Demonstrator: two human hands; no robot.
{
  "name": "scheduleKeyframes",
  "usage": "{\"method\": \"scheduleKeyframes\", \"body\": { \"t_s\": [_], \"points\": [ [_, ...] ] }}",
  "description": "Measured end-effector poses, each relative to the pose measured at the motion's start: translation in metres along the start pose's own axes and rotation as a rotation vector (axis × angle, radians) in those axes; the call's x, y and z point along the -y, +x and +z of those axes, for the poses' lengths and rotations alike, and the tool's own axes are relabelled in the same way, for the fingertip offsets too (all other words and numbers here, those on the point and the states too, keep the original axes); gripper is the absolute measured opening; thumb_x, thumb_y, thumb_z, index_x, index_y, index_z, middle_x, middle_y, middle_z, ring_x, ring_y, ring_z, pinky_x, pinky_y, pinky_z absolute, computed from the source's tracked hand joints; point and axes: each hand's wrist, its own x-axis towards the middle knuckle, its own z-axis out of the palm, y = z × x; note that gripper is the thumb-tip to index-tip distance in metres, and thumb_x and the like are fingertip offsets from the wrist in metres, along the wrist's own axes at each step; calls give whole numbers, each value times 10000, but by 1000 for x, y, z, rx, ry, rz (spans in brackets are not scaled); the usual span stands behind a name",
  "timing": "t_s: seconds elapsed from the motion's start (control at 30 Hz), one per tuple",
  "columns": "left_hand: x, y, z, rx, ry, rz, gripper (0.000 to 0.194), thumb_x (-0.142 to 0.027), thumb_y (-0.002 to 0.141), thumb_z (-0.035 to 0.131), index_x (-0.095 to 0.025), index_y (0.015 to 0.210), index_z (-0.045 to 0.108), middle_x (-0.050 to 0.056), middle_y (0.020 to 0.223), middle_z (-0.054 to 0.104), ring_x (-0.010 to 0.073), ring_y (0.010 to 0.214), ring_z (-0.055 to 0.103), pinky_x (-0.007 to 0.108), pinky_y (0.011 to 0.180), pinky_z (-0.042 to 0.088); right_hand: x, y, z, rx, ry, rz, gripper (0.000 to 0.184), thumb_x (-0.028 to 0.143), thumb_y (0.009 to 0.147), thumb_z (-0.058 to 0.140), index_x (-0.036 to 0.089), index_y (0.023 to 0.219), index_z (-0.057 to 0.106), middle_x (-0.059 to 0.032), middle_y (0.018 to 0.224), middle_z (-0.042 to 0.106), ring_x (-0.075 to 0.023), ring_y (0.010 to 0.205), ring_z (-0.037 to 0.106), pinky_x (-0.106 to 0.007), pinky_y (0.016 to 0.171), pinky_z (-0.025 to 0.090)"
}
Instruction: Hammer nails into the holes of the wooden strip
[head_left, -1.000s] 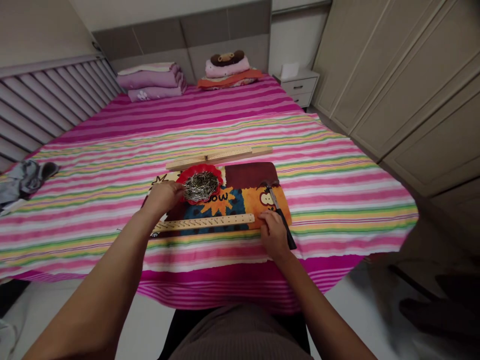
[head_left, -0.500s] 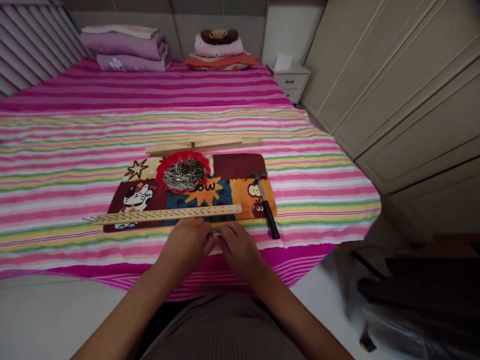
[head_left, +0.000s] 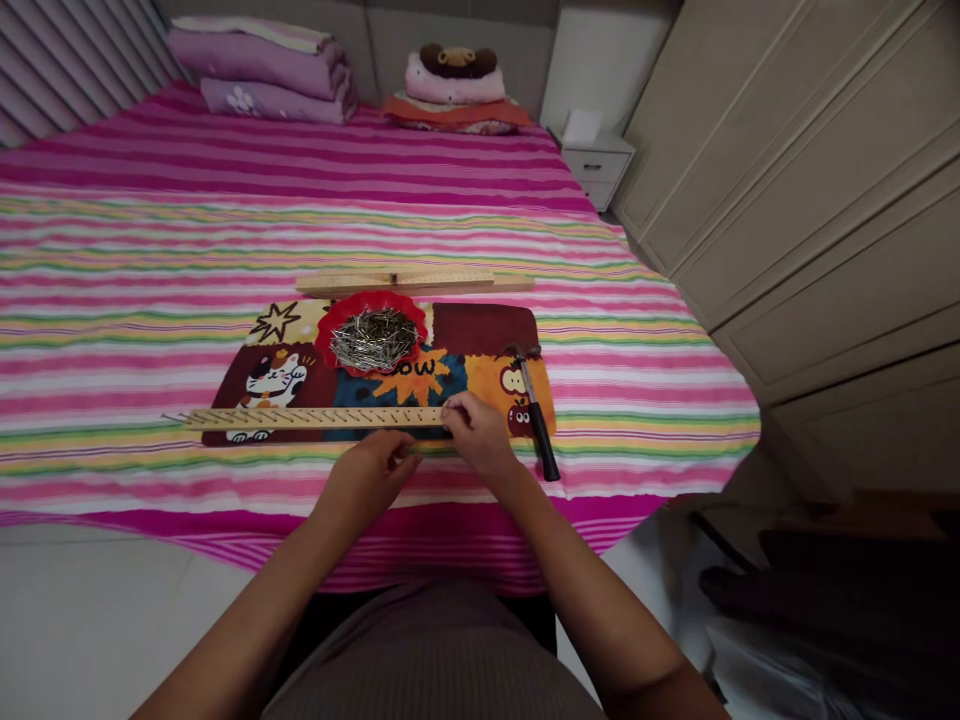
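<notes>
A wooden strip (head_left: 315, 419) with a row of nails standing tilted in it lies across a patterned mat (head_left: 487, 330). My right hand (head_left: 480, 435) is at the strip's right end, thumb and fingertips pinched over its top on what looks like a nail, mostly hidden by the fingers. Just below the strip's middle, my left hand (head_left: 371, 468) has its thumb and curled fingers apart, with nothing visible between them. A red scalloped bowl (head_left: 324, 345) full of loose nails (head_left: 375, 338) sits behind the strip. To the right lies a hammer (head_left: 536, 410) with a black handle.
More wooden strips (head_left: 420, 283) lie behind the mat on the striped bedspread (head_left: 637, 360). Folded purple bedding (head_left: 262, 70) and a pile of folded textiles (head_left: 456, 85) are at the bed's head. A nightstand (head_left: 596, 165) and wardrobe doors (head_left: 795, 200) stand right.
My hands were together below the strip and have separated. The right hand has moved up to the strip's right end; the left has moved slightly left and its fingers have parted.
</notes>
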Motion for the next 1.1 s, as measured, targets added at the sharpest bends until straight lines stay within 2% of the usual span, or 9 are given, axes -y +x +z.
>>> {"method": "scheduleKeyframes", "body": {
  "t_s": [0.17,0.33,0.5,0.7,0.9,1.1],
  "points": [
    [10,3,16,-15,-1,-39,208,-288,774,534,-210,916,664,32,810,696,169,737,634,279,682,462,-10,8,10,-3,-41,-64,112,196,811,554,217,732,631,13,781,638,-128,775,592,-245,764,452],
    [9,8,26,-51,-34,-87,247,-279,790,528,-191,971,671,48,863,707,174,757,644,283,716,476,-11,7,10,3,-107,-80,115,172,812,582,209,744,666,4,768,616,-128,775,592,-244,762,451],
    [6,13,38,-143,-106,-42,234,-266,794,533,-206,975,669,43,922,717,176,815,652,282,740,489,-12,8,12,-16,-94,-75,111,160,812,592,207,755,675,4,782,611,-124,780,590,-240,765,452],
    [2,18,46,-172,-151,-52,231,-274,817,516,-203,979,664,37,924,715,165,808,652,282,754,502,-14,7,13,-12,-111,-74,120,161,828,578,216,770,667,8,794,613,-125,796,587,-240,773,450],
    [-1,20,52,-263,-186,-47,251,-284,840,491,-205,1012,655,48,1005,716,184,908,656,315,836,502,-14,4,16,44,-289,-135,170,201,893,514,218,817,664,-14,828,601,-139,810,566,-253,768,435],
    [-3,20,60,-298,-196,-35,273,-271,864,460,-204,1040,658,49,1049,714,192,983,647,326,894,491,-11,1,17,78,-482,-204,221,211,924,474,202,790,650,-27,812,574,-151,760,525,-257,707,404]
  ]
}}
